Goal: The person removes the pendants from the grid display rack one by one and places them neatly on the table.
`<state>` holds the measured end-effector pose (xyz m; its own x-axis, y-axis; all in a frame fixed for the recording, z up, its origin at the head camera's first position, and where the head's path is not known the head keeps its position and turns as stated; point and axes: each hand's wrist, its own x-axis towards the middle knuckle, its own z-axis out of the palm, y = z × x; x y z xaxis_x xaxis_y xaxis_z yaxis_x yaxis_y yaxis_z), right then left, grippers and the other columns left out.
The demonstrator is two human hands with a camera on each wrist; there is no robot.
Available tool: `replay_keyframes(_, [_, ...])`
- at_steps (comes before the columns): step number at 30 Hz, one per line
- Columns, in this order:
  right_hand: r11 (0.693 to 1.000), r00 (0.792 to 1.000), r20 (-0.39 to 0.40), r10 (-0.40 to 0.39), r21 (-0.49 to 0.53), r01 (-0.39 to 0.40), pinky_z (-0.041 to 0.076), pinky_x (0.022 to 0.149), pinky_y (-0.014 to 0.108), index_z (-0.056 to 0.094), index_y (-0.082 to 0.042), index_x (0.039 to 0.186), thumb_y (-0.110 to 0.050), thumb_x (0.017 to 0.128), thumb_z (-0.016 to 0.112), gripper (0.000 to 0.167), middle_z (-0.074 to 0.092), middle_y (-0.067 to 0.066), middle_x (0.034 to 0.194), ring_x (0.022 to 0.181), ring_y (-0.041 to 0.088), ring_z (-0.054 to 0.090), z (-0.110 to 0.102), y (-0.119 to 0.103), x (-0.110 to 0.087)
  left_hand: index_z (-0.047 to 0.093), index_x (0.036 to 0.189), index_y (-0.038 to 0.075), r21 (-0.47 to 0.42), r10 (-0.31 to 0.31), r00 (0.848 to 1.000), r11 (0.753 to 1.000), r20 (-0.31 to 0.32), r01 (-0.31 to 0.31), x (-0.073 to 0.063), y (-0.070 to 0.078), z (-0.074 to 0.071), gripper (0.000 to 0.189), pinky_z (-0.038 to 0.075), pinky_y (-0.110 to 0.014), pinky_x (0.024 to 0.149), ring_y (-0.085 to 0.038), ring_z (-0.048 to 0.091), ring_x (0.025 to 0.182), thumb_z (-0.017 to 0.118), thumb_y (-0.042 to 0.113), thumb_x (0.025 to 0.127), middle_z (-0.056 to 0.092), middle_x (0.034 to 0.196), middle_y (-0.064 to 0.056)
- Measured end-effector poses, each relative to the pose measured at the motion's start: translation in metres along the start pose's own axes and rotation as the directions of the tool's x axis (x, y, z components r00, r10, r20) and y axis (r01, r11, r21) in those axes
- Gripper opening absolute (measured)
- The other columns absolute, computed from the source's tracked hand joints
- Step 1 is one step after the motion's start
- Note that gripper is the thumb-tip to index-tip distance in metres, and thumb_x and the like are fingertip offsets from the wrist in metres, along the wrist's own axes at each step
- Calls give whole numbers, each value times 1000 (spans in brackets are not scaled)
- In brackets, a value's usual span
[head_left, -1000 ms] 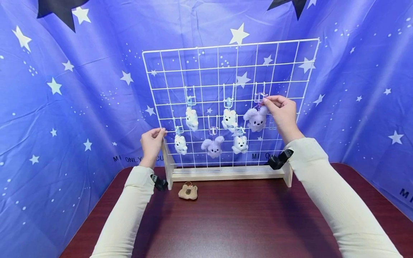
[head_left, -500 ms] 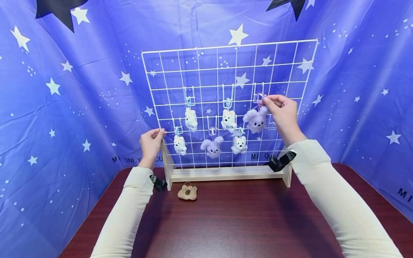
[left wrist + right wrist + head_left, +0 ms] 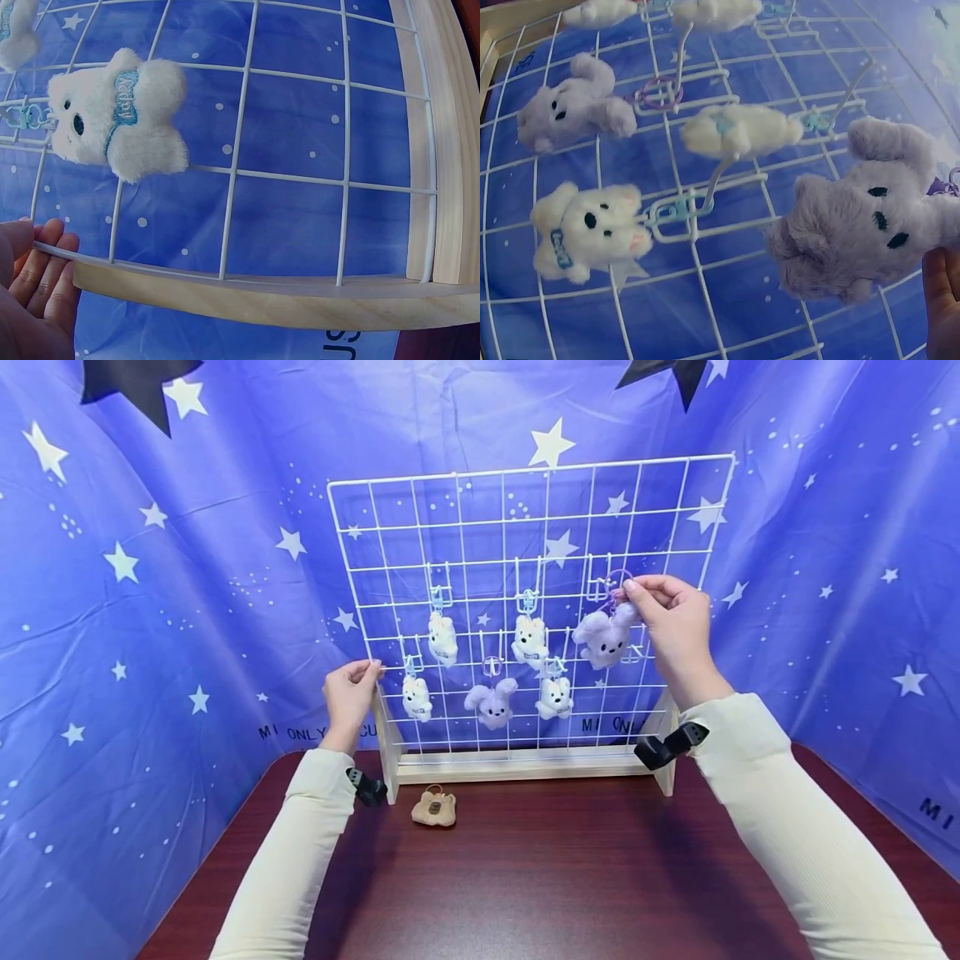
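My right hand [image 3: 678, 622] pinches the ring and strap of a purple long-eared plush keychain [image 3: 606, 642] in front of the grid's right half. Its ring appears apart from the nearby wire hook [image 3: 597, 587]. In the right wrist view, that purple keychain [image 3: 855, 225] is close to the camera, with fingers at its ear. My left hand [image 3: 349, 695] grips the left edge of the white wire grid rack [image 3: 547, 514], just above its wooden foot. Beside that hand, a white plush dog keychain [image 3: 124, 116] hangs in the left wrist view.
Other white plush keychains [image 3: 531, 639] and a second purple one [image 3: 492, 703] hang on hooks. A free hook [image 3: 634, 653] sits low on the right. A tan plush pouch [image 3: 434, 808] lies on the dark red table [image 3: 525, 877]. Starry blue cloth [image 3: 225, 527] surrounds it.
The right hand has moved right, drawing the purple keychain and its ring away from the hook where it hung. The left hand has kept its hold on the grid edge.
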<state>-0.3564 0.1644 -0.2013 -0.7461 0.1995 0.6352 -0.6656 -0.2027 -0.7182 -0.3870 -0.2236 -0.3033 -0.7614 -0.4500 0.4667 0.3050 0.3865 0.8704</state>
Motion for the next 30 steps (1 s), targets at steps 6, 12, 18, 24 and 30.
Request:
replay_keyframes(6, [999,998,56,-19,28,17,51,67,16,71,-5,81,2,84,66,9,71,-1,71,69,8,67,7,-5,-14,72,100,2,-7,2,1000,1000,-6,-2,0,-1,0,24,47,-14,62,0,61,69,67,21,88,72,92,-16])
replay_keyframes(12, [999,993,117,-11,-29,15,51,68,17,70,-8,83,-2,86,66,8,72,-3,73,70,7,67,13,-2,-32,72,100,2,-16,9,1000,1000,-11,-9,-1,0,1,23,46,-13,60,-1,61,69,67,21,88,72,92,-17])
replay_keyframes(18, [998,989,142,52,-48,-45,51,69,17,70,-8,84,-4,86,67,5,72,-3,74,71,6,67,16,7,-49,72,100,1,-23,8,1000,1000,-12,-9,-1,0,0,22,47,-13,60,-5,64,71,67,19,88,71,92,-17])
replay_keyframes(24, [992,986,152,72,-115,-55,51,67,16,70,-11,84,-4,86,67,7,71,-7,74,70,4,66,19,23,-66,72,100,2,-17,7,1000,1000,-12,-7,-1,0,0,22,47,-13,62,-1,62,69,67,19,88,72,92,-16])
replay_keyframes(30, [978,977,170,133,-185,-101,50,68,17,67,-4,89,-5,88,65,3,70,-10,74,71,3,65,23,41,-84,72,99,2,-10,11,1000,1000,-21,-11,-2,2,0,22,46,-12,61,-1,62,68,68,20,87,71,92,-17])
